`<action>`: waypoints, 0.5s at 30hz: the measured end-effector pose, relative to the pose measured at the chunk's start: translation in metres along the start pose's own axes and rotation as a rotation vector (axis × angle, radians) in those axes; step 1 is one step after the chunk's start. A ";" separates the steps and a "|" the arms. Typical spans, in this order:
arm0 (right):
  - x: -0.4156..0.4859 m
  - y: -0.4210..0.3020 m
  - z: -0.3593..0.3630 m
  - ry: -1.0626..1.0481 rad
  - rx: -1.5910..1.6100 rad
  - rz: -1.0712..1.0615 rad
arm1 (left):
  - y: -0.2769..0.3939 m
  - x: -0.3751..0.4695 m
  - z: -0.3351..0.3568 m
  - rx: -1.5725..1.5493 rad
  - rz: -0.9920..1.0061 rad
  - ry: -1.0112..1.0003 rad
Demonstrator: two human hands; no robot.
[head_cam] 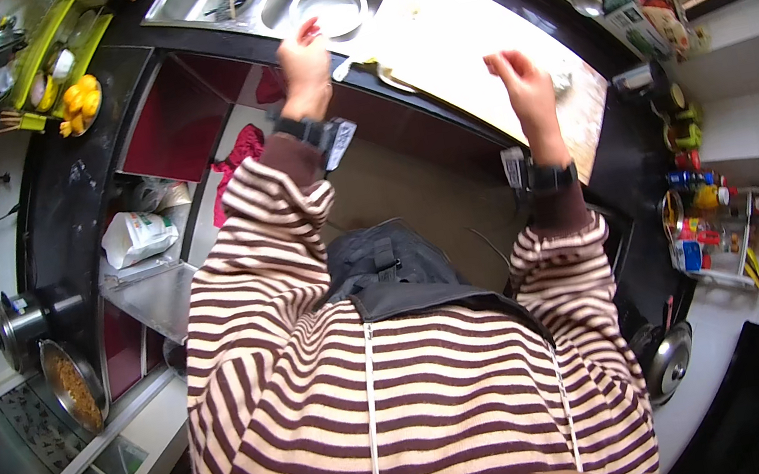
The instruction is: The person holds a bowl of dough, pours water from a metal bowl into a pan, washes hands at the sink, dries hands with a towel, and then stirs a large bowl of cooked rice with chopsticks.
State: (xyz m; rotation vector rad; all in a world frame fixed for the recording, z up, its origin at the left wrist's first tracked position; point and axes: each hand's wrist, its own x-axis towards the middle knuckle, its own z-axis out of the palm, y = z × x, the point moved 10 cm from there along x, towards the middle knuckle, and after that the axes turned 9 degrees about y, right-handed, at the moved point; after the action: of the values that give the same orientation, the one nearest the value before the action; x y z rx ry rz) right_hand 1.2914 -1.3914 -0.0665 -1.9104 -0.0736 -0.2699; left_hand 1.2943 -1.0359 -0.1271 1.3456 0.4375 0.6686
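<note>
My left hand (306, 67) is raised over the front edge of the stainless-steel sink (268, 17), with its fingers bent and no object seen in it. Just beyond it, a round metal basin (331, 8) sits in the right bowl of the sink. Over the brightly lit counter (443, 35) hangs my right hand (521, 79), its thumb and fingertips drawn together; whether something small is between them cannot be told. Below and between the hands, a pale round-edged object (396, 79) lies at the counter's front edge, beside a small white item (342, 70).
At the left stand a green dish rack (39, 57), a bowl of yellow pieces (81, 105) and a pan of brown food (74, 386). An open cabinet with a white bag (140, 237) is below. A condiment rack (738, 242) and a lidded pan (672, 364) are at right.
</note>
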 end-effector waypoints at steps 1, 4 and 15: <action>0.023 -0.031 0.032 -0.055 0.191 -0.043 | 0.019 0.010 0.020 -0.100 0.023 -0.078; 0.065 -0.110 0.099 -0.253 0.481 -0.167 | 0.091 0.024 0.067 -0.163 0.326 -0.249; 0.120 0.049 0.313 -0.576 0.217 0.189 | -0.035 0.098 -0.089 0.346 0.187 -0.076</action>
State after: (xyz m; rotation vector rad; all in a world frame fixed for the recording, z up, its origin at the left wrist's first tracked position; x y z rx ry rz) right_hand 1.4641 -1.1264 -0.1868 -1.7111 -0.2922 0.4069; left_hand 1.3160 -0.9082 -0.1695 1.7497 0.3806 0.7141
